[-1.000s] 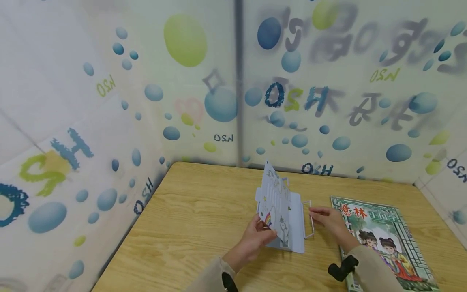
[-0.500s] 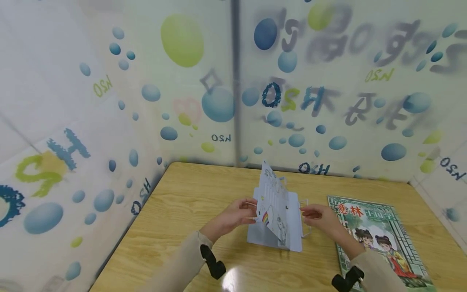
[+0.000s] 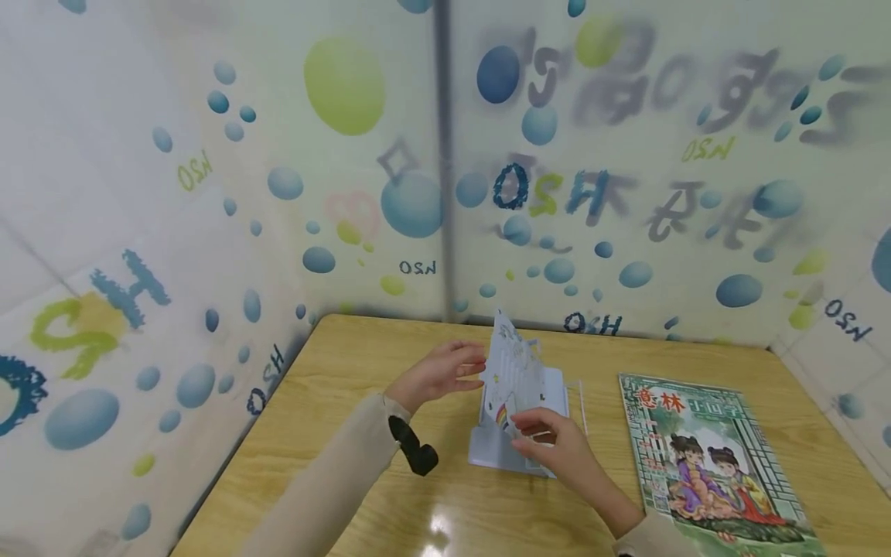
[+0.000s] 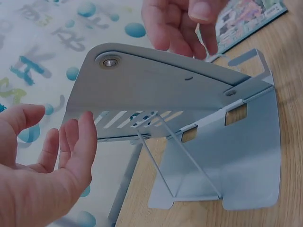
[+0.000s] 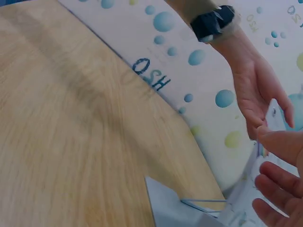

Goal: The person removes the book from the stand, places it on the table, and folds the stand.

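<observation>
"How's the left hand (image 3: 435, 375)?"
"Fingers loosely apart, beside the tilted white stand (image 3: 518, 387)."
"And the right hand (image 3: 567, 456)?"
"Fingers parted by its lower corner; I can't tell whether they touch. Smooth, slotted, rainbow-printed thing, wire-braced on the wood-grained worktop (image 3: 390, 518)."

The stand (image 3: 513, 367) is pale, unfolded and upright, left of the magazine (image 3: 710, 456) and apart from it. Its slotted panel, printed with a rainbow on the front and plain behind, tilts steeply above a flat base (image 3: 490, 450), with a thin wire strut (image 4: 189, 157) between them.
</observation>
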{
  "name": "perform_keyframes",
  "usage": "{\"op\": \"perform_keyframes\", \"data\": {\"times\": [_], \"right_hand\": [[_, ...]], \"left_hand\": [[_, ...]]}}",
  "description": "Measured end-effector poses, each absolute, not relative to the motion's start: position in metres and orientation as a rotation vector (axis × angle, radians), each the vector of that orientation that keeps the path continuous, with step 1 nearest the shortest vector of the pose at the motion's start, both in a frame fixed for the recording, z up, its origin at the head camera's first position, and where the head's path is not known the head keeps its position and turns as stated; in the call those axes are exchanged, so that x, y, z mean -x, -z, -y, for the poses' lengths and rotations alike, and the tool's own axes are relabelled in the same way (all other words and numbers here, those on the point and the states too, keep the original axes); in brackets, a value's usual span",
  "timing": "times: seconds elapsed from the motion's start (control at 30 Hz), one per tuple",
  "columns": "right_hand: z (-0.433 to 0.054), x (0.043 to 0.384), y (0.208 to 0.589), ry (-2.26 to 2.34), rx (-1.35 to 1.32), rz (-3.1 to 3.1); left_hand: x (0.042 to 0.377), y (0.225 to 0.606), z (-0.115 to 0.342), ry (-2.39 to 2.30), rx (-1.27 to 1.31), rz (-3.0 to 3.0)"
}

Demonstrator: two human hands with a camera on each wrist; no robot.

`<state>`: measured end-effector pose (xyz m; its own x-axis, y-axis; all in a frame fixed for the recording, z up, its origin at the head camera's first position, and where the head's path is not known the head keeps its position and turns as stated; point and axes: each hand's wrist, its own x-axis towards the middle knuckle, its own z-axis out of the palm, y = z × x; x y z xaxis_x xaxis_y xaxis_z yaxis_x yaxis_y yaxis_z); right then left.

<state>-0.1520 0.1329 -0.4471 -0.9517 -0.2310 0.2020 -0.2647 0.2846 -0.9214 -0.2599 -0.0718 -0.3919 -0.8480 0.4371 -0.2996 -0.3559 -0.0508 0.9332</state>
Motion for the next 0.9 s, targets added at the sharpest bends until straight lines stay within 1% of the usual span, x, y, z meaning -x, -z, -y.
{"op": "perform_keyframes", "data": {"times": [0.23,0.7,0.9], "right_hand": [[-0.119,0.150,0.457,-1.809,-0.308,2.441],[-0.114,0.152,0.464,-1.882,-0.163,2.313],[-0.118,0.155,0.465,-1.903,-0.160,2.325]], "left_hand": [[0.260,0.391,0.063,-1.932,-0.092,-1.711],[0.255,0.394,0.052,-2.011,-0.036,-1.731],[0.255,0.389,0.048,-2.001,-0.048,-1.715]]}}
